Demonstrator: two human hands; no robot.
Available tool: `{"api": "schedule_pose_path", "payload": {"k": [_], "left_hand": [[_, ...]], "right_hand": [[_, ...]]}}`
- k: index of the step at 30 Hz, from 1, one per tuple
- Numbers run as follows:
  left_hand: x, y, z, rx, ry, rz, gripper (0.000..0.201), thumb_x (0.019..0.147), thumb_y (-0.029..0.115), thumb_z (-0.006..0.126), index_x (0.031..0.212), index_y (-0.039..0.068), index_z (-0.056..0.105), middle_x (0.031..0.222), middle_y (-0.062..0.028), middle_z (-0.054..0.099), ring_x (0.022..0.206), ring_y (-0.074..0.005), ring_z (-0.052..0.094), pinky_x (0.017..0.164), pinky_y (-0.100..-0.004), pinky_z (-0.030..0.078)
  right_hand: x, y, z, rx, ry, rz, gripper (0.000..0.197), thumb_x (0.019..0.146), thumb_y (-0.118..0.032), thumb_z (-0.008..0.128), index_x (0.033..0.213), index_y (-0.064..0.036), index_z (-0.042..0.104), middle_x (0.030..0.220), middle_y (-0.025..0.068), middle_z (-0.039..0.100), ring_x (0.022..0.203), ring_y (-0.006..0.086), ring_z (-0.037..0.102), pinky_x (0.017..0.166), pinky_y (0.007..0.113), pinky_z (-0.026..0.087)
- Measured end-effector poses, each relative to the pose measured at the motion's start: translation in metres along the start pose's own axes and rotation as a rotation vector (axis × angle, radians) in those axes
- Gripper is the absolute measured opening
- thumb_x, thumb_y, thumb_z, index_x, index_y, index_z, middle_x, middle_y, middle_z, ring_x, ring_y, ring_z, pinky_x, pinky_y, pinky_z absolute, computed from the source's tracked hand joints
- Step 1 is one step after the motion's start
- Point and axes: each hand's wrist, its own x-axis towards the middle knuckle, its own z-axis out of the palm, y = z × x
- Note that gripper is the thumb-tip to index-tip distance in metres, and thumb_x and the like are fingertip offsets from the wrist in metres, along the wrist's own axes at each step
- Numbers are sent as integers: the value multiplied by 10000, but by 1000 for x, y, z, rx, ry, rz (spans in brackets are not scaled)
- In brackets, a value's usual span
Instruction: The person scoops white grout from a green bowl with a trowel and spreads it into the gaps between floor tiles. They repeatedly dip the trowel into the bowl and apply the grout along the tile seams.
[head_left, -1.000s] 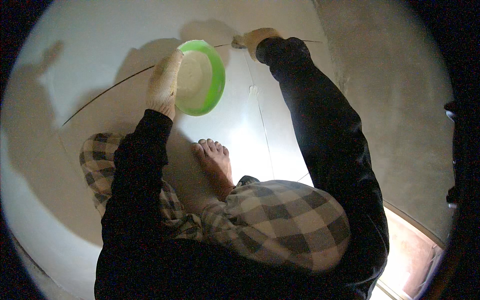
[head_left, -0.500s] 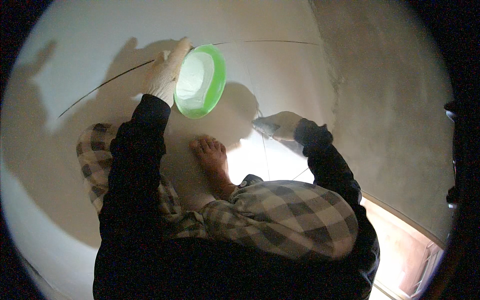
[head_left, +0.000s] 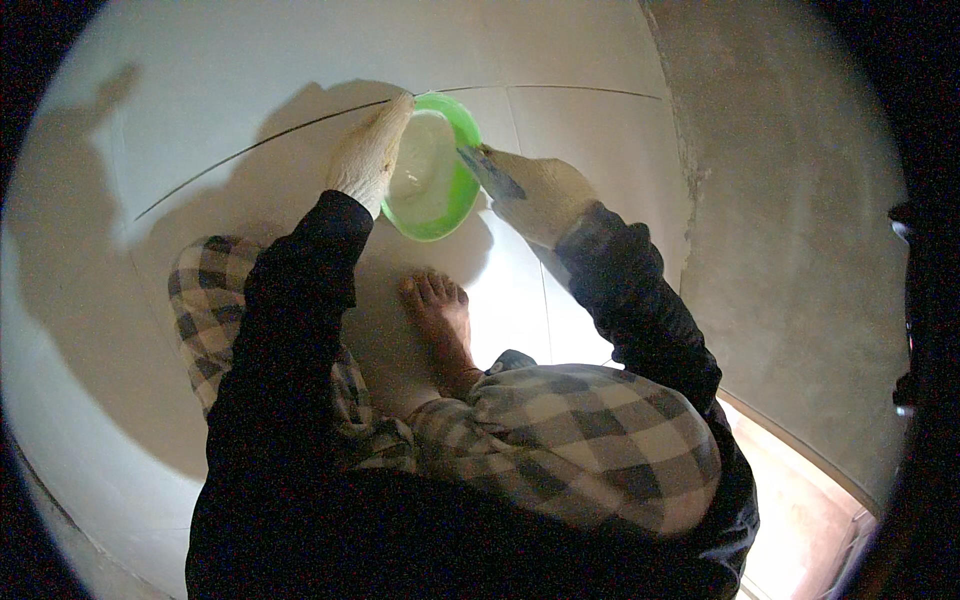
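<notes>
Hands, two, both in pale knitted work gloves. Left hand [head_left: 368,150], upper centre of the frame: closed about the left side of a green bowl [head_left: 463,200], which was tipped so that its inside showed. Right hand [head_left: 545,190], right of the bowl: closed on a flat grey hand tool [head_left: 490,175], its tip at the bowl's right rim; whether it touched could not be told. Finger positions of the right hand: not clear.

Bowl contents: a pale, smooth mix [head_left: 424,165], kind not certain.

Nearby: one bare foot [head_left: 440,310], centre of the frame, below the bowl. Checked trousers, brown and black, over a bent knee [head_left: 210,290] at left and a broad thigh [head_left: 580,420] at lower centre; the thigh hid part of the floor. Black sleeves, left [head_left: 290,310] and right [head_left: 640,290], covered further floor on either side. One small dark item [head_left: 510,360] lay against the thigh, kind not clear.

Surface: large pale floor tiles [head_left: 570,50], parted by thin joints, one dark and curved across the upper frame. Broad shadows fell at left; a bright patch [head_left: 505,310] lit the tiles right of the foot.

Room: bare grey wall [head_left: 790,200], right side, rough along its foot. Brightly lit opening [head_left: 800,490], lower right.
</notes>
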Motion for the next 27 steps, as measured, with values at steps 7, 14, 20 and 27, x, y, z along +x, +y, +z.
{"api": "schedule_pose_path", "payload": {"k": [7,14,20,27], "left_hand": [[-20,27,8,-43,27,-133,398,1014,322,416,1280,54,542,1232,-206,600,1137,-371,563,954,-414,440],[-20,50,10,-310,76,-437,483,997,407,450,1255,15,564,1230,-196,607,1065,-288,598,947,-368,435],[-15,28,-10,-834,74,-527,438,1011,363,458,1329,66,511,1292,-61,586,1134,-173,583,946,-331,495],[-14,6,-22,-522,129,-371,513,1013,346,410,1370,-17,471,1408,-165,488,1300,-252,453,1093,-334,321]], "right_hand": [[26,-40,0,-163,-97,48,571,869,-154,549,1424,-195,421,892,180,690,789,324,691,726,438,563],[0,-12,-5,247,-98,-253,429,857,-331,642,1180,-50,622,980,178,703,884,303,691,794,403,537],[-49,51,-9,918,-170,92,428,780,-178,756,1166,-28,649,1018,63,704,919,162,639,852,334,513],[-73,98,38,960,7,385,364,764,-175,752,1099,-54,676,986,47,703,889,150,637,841,328,513]]}}
